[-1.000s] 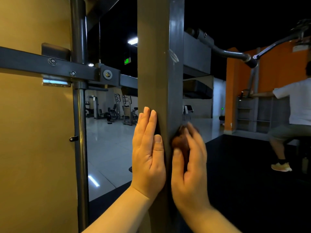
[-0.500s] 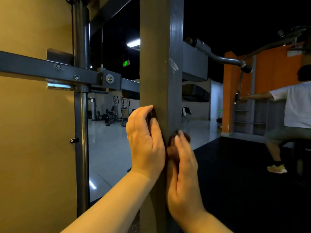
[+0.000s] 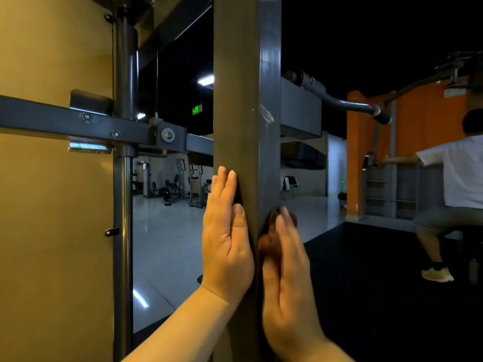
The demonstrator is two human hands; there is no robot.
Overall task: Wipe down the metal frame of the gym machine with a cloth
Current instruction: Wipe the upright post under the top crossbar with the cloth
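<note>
Two flat hands sandwich the metal post [image 3: 235,100], left hand [image 3: 227,241] bracing, right hand [image 3: 287,283] pressing a brown cloth [image 3: 271,241] that, ungripped, may slip and drop.

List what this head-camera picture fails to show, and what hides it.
Head view:
- cloth: mostly under the right hand, motion-blurred.
- dark strip by the left hand: cloth or shadow, too dim.
- post: ends cut off by top and bottom edges.
- person: cut off by right edge.

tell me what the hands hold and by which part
Right hand presses the brown cloth flat against the post, fingers over its middle; left hand rests flat on the post.
</note>
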